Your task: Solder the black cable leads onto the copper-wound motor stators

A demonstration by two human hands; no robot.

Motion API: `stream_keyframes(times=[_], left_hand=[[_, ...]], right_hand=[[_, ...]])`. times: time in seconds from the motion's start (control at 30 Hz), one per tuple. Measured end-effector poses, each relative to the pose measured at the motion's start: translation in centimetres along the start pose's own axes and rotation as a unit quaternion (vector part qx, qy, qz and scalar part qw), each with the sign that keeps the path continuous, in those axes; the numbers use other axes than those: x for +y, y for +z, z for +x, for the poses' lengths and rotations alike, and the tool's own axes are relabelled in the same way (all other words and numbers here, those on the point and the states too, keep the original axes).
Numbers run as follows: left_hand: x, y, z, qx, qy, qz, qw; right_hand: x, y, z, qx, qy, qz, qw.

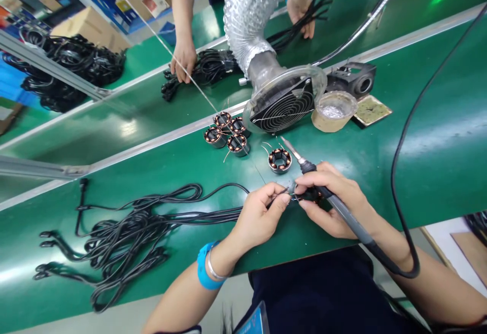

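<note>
My left hand (pixel 262 215) pinches the end of a black cable (pixel 213 218), whose length runs left to a tangled bundle on the bench. My right hand (pixel 335 199) holds a soldering iron (pixel 338 207), its tip pointing up and away from me. The same hand's fingertips also grip a dark motor stator (pixel 312 195), mostly hidden by the fingers. Thin wires meet between both hands. One copper-wound stator (pixel 279 161) lies just beyond them, and several more stators (pixel 237 144) stand in a group to its left.
A fume extractor (pixel 285 105) with a silver duct (pixel 247 14) stands beyond the stators. Beside it are a solder tub (pixel 335 111), a sponge tray (pixel 372 110) and an iron stand (pixel 353 78). Across the divider, a co-worker's hands (pixel 184 60) handle black cables.
</note>
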State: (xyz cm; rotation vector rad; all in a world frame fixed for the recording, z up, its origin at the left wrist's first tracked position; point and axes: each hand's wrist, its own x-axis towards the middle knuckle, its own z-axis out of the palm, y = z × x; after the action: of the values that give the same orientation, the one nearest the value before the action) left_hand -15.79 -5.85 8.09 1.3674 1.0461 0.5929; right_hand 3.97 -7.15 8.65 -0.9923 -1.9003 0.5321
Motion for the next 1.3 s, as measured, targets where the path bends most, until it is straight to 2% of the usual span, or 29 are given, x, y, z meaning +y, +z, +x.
stream_keyframes(times=[0.1,0.27,0.5,0.67,0.83,1.07,1.2,1.3], left_hand=[[0.5,-0.2,0.1,-0.029,-0.048,-0.076,0.996],[0.9,0.0,0.3,0.001,-0.07,-0.082,0.994],[0.2,0.3,0.0,-0.008,-0.053,-0.048,0.997],[0.5,0.1,0.0,-0.004,-0.052,-0.055,0.997],[1.1,-0.6,0.2,0.049,-0.086,-0.069,0.993],[1.3,-0.2,0.4,0.04,-0.112,-0.074,0.99],[1.3,-0.2,0.4,0.027,-0.089,-0.044,0.995],[1.1,-0.4,0.3,0.016,-0.052,-0.013,0.998]], right_hand=[[0.3,0.3,-0.4,0.031,0.002,-0.045,0.998],[0.4,0.9,-1.0,0.084,-0.036,-0.073,0.993],[0.2,0.7,-0.9,0.066,-0.032,-0.033,0.997],[0.5,0.8,-1.0,0.044,-0.042,-0.025,0.998],[0.9,1.1,-1.7,0.034,-0.052,-0.041,0.997],[0.6,1.0,-2.2,0.04,-0.045,-0.044,0.997],[0.2,0.8,-1.7,0.047,-0.033,-0.044,0.997],[0.0,0.6,-1.1,0.014,-0.023,-0.049,0.998]])
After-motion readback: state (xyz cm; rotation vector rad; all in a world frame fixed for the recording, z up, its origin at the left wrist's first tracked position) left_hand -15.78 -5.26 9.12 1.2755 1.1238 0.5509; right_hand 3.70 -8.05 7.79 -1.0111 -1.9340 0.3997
